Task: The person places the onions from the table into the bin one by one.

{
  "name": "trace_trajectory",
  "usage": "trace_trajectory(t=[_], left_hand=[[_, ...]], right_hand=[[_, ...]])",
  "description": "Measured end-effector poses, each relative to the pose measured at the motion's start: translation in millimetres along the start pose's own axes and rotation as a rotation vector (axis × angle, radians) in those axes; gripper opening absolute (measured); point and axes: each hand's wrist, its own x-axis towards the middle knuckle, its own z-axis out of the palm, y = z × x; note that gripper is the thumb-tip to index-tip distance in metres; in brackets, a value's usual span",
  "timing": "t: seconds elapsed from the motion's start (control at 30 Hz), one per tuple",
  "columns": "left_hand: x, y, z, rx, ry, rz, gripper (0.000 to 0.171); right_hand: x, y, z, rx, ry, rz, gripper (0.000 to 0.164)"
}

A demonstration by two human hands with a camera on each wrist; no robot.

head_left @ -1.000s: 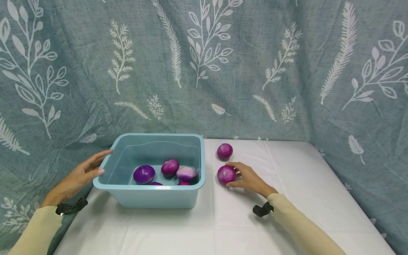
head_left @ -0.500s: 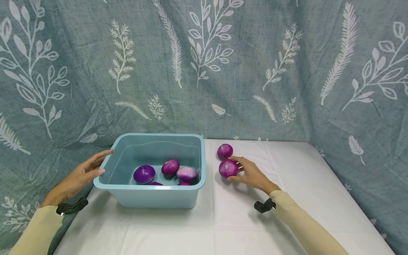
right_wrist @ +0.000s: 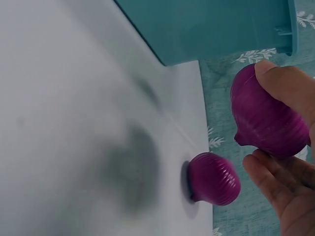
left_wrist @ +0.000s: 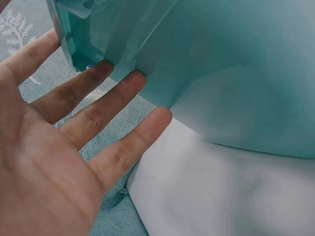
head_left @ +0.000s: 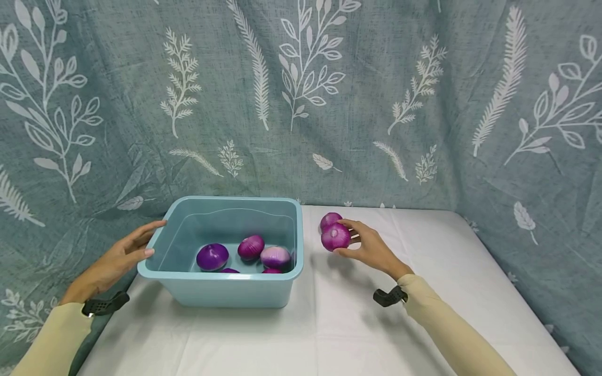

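Note:
My right hand [head_left: 369, 248] holds a purple onion [head_left: 336, 237] between thumb and fingers, raised above the white table. A second onion [head_left: 329, 219] sits on the tabletop behind it and is partly hidden by it in the head view; the right wrist view shows this onion [right_wrist: 213, 179] whole, apart from the held one [right_wrist: 266, 113]. At the left end of a light blue plastic tub [head_left: 221, 292], my left hand [head_left: 115, 261] touches the rim with its fingertips. In the left wrist view its fingers lie nearly straight and spread against the tub wall [left_wrist: 221, 88].
Inside the tub lie several onions, among them a dark purple one [head_left: 212, 257], a reddish one [head_left: 251, 247] and a paler one [head_left: 275, 257]. The tub's front wall hides part of them. A leaf-patterned curtain [head_left: 301, 156] stands behind the white-covered table [head_left: 447, 271].
My right hand has lifted the onion off the table and carried it up and slightly back, so that it overlaps the farther onion. The left hand and tub have stayed put.

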Motion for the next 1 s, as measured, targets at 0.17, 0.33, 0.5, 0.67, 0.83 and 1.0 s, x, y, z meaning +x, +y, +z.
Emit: trace_trajectory(t=[0.17, 0.33, 0.5, 0.67, 0.83, 1.0], left_hand=[[-0.9, 0.1, -0.4, -0.005, -0.002, 0.006, 0.066], [-1.4, -0.2, -0.9, 0.003, -0.001, -0.007, 0.066], [-0.9, 0.0, 0.2, 0.003, 0.010, -0.034, 0.065], [-0.1, -0.1, 1.1, 0.004, 0.020, -0.033, 0.064], [-0.3, -1.4, 0.7, 0.011, 0.008, -0.021, 0.064], [-0.9, -1.5, -0.8, 0.013, 0.001, -0.012, 0.065]], right_hand=[[7, -12, -5, 0.006, 0.018, -0.026, 0.080], [14, -24, -7, 0.020, 0.046, -0.066, 0.079], [21, -36, -7, 0.038, 0.075, -0.079, 0.079], [26, -49, -10, 0.060, 0.081, -0.074, 0.079], [31, -63, -13, 0.086, 0.079, -0.067, 0.079], [36, -76, -12, 0.109, 0.081, -0.079, 0.077]])
